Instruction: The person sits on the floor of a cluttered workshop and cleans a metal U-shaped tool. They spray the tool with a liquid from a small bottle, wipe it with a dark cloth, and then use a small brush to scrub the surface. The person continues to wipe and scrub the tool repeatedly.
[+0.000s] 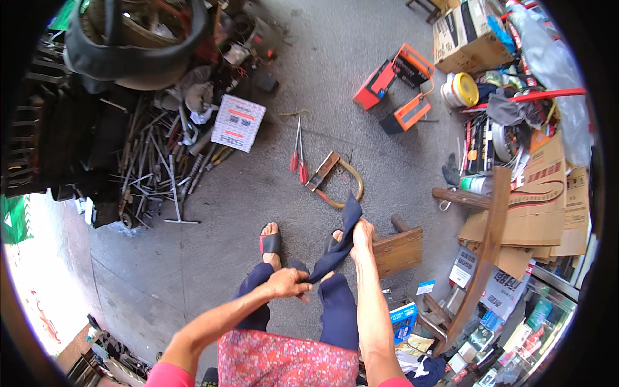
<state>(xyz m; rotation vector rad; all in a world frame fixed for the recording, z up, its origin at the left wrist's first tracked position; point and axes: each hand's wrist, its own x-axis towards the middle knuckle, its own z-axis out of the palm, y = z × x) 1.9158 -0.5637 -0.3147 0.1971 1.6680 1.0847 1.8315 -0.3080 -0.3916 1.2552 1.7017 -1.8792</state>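
A dark navy cloth [333,259] is stretched and twisted between my two hands, above my knees. My right hand [362,237] grips its upper end, and a loose tip sticks up past the fist. Lower and to the left, my left hand [289,283] has its fingers around the other end. Beyond the cloth, on the concrete floor [232,193], lie a curved yellowish bar [359,176] against a brown block [323,171] and two red-handled screwdrivers [299,159]. A small wooden stool [399,251] stands beside my right hand.
Metal rods and tools [154,164] pile up at left, under a black rubber tube [130,60] and near a printed box [238,123]. Orange-and-black batteries [406,113] stand ahead. At right are a wooden bench [483,271], cardboard [532,198] and a glass display case [546,309].
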